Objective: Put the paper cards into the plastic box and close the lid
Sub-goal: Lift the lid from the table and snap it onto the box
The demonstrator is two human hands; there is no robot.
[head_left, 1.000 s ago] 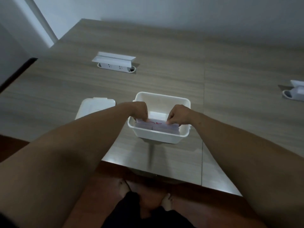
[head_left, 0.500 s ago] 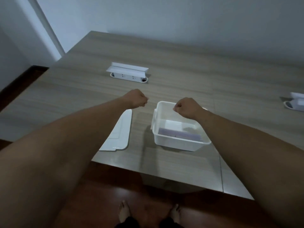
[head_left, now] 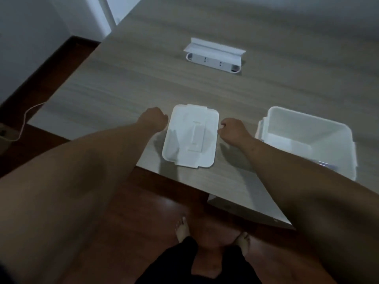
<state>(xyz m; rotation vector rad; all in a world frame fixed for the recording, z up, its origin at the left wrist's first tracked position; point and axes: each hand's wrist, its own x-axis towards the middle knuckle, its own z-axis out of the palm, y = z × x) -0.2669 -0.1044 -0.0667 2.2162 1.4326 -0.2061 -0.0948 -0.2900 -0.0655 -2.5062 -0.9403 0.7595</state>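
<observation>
A person looks down at 2 bare hands reaching over a wooden table (head_left: 127, 87). The left hand (head_left: 154, 119) is curled into a loose fist, fingers folded in, holding nothing; it sits just beside the left edge of the lid (head_left: 191, 138), and contact cannot be told. The right hand (head_left: 232, 130) is also curled narrow, fingers bent under, holding nothing, just beside the lid's right edge.

There is 1 white plastic lid, lying flat on the table between the 2 hands, near the table's near edge. There is 1 white plastic box (head_left: 307, 138), open at the top, standing to the right of the right hand and apart from it. Inside, low by its near wall, a sliver of the paper cards (head_left: 326, 166) shows (their number cannot be counted). Further away on the table sits 1 white socket unit (head_left: 214, 58) with its flap raised. Below the table edge, 2 bare feet (head_left: 182, 229) stand on a dark red floor (head_left: 143, 201).
</observation>
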